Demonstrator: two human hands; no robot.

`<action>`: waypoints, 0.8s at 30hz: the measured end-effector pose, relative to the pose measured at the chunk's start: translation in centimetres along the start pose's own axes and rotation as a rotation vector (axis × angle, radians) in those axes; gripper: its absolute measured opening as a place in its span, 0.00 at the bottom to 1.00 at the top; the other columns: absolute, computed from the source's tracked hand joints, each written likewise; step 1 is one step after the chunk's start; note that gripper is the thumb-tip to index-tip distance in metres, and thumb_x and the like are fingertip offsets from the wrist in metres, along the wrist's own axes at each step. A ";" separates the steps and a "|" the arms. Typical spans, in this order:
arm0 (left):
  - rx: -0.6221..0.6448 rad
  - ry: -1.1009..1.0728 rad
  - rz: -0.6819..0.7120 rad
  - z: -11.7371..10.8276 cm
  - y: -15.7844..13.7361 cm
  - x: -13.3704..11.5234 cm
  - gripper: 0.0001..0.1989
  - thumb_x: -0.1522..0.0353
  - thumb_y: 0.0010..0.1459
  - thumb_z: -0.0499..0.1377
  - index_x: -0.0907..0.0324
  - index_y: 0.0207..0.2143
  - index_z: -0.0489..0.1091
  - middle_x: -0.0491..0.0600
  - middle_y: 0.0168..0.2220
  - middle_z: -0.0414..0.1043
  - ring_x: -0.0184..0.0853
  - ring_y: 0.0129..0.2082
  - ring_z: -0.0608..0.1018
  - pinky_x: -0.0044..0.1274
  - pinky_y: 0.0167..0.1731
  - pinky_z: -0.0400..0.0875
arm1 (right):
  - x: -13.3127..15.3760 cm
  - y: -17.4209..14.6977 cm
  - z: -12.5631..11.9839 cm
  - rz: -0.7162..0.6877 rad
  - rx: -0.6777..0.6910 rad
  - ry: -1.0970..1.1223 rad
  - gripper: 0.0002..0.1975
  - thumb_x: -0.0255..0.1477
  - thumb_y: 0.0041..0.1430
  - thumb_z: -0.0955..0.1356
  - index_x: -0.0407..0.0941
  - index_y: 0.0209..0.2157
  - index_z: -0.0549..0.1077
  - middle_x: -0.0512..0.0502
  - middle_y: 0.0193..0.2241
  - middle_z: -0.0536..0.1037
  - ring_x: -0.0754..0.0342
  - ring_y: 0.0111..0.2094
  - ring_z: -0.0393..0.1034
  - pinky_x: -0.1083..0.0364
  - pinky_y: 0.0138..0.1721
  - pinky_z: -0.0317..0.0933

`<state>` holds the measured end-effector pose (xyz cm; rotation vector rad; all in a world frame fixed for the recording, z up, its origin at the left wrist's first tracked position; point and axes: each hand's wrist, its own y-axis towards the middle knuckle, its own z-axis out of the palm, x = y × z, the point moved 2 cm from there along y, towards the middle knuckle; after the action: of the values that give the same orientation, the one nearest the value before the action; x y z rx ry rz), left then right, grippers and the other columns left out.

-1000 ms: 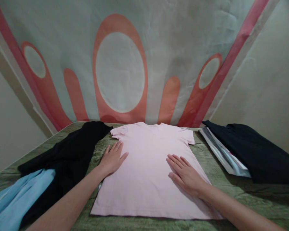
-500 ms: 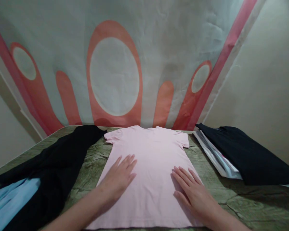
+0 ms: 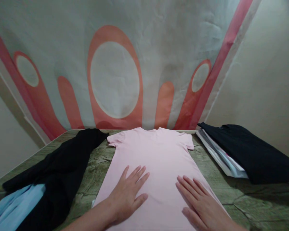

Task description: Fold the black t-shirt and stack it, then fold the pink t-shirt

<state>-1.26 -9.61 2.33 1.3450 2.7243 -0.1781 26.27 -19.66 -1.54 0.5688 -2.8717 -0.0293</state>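
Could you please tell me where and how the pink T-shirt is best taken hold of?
Probably by its short sleeves, pinching their edges from the outer left and right: the pink T-shirt lies flat and spread on the table, with both sleeves jutting out beyond its body.

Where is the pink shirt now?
In the head view, the pink shirt lies centrally, between the black garment on the left and the clothing stack on the right.

0 readable texts, labels, brands, numbers or signs. None legible on pink T-shirt (image 3: 156,160) or wall banner (image 3: 115,78); inner layers of clothing stack (image 3: 250,150) too small to tell.
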 end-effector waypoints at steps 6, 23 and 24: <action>0.020 0.003 0.019 0.0 -1.2 -0.4 0.30 0.55 0.62 0.44 0.47 0.63 0.38 0.49 0.65 0.37 0.43 0.64 0.45 0.46 0.58 0.36 | 0.7 -0.8 -1.3 0.008 0.112 0.031 0.33 0.43 0.54 0.64 0.55 0.61 0.53 0.48 0.60 0.57 0.40 0.57 0.55 0.42 0.53 0.55; 0.049 -0.023 0.016 0.1 -1.4 -0.5 0.30 0.55 0.63 0.43 0.46 0.63 0.35 0.48 0.65 0.32 0.45 0.64 0.42 0.50 0.57 0.34 | -8.4 22.8 -0.7 -0.020 0.018 0.007 0.32 0.47 0.63 0.49 0.45 0.63 0.47 0.45 0.63 0.47 0.49 0.63 0.39 0.47 0.61 0.34; 0.050 -0.028 0.016 0.0 -1.4 -0.5 0.30 0.55 0.63 0.43 0.46 0.63 0.35 0.48 0.65 0.32 0.45 0.64 0.43 0.49 0.57 0.34 | -9.6 23.4 -0.7 0.034 0.008 -0.010 0.33 0.47 0.62 0.49 0.44 0.63 0.47 0.44 0.63 0.47 0.48 0.63 0.39 0.46 0.60 0.34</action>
<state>-2.10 -10.86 2.48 1.3650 2.7026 -0.2641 26.36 5.62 -1.36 0.5226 -2.8916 -0.0155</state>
